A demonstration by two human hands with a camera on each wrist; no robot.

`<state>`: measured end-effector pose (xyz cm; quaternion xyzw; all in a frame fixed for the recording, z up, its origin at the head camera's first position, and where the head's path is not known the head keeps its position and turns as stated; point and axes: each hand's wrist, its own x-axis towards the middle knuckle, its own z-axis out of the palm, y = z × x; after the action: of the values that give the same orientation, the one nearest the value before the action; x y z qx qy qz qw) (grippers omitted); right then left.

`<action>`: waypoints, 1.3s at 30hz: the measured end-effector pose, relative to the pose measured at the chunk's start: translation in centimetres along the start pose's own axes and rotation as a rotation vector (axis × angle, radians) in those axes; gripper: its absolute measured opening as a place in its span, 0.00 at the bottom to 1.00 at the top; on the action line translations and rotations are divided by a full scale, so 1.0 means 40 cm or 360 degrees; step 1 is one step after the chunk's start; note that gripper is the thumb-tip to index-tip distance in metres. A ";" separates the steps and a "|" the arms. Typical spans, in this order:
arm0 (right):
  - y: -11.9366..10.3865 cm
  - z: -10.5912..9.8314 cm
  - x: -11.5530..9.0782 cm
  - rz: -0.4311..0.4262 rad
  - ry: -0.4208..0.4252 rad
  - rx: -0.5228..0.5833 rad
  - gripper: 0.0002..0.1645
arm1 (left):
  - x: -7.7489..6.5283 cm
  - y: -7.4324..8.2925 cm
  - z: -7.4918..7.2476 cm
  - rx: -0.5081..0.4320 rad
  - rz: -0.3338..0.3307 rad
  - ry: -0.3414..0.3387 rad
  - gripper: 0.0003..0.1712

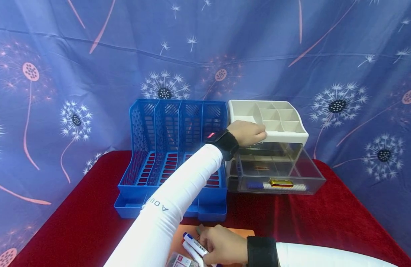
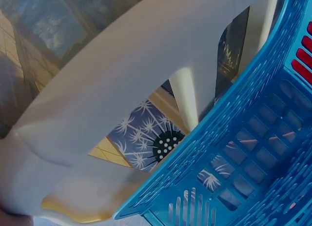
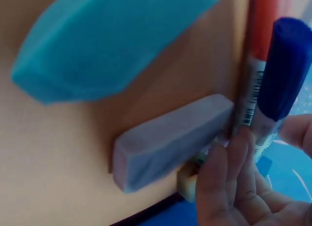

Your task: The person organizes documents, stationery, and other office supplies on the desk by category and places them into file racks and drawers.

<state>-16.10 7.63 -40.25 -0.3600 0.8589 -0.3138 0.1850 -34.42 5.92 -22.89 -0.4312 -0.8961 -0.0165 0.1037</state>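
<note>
Cream-plastic organizer (image 1: 289, 137): left hand (image 1: 247, 132) grips | cylindrical marker (image 1: 195, 244): right hand (image 1: 226, 244) pinches

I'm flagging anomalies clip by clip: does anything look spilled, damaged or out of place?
I see nothing spilled or damaged. Only the clear drawer stands out, jutting from the white organizer instead of sitting flush; it may simply be open for use.

Dandelion-print curtain (image 1: 258, 44) behind red tablecloth (image 1: 342, 222)
</note>
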 end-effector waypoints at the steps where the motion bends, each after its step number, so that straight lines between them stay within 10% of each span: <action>1: -0.001 -0.003 -0.004 -0.0024 0.0002 0.0045 0.08 | 0.000 0.000 0.000 -0.0002 0.0002 0.0000 0.16; 27: -0.063 -0.236 -0.206 -0.0237 -0.0082 -0.0219 0.15 | 0.006 -0.005 0.008 -0.0001 0.0002 0.0031 0.16; 39: -0.103 -0.365 -0.309 -0.0151 0.0233 -0.0495 0.19 | 0.006 -0.007 0.004 0.0013 -0.0002 -0.0004 0.16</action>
<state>-13.66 20.41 -25.62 -0.4007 0.8903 -0.2107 0.0490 -34.80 5.95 -22.97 -0.4304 -0.8965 -0.0123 0.1042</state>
